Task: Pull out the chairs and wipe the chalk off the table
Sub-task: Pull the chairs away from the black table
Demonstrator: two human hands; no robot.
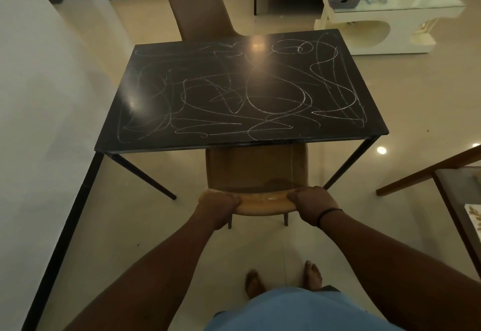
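Single head-mounted wide-angle view, looking forward and steeply down from standing height. The worktop (244,88) fills the upper centre, close ahead; the near chair (256,171) sits directly below it, within arm's reach; the person's feet (283,278) appear at the bottom edge. Straight lines bow near the borders.

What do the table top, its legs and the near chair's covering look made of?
Table top: dark, glossy, stone-like or glass, since lamps reflect in it; cannot tell which. Table legs: thin and black, probably painted metal. Near chair: smooth tan leather or faux leather, with a faint sheen on the top edge.
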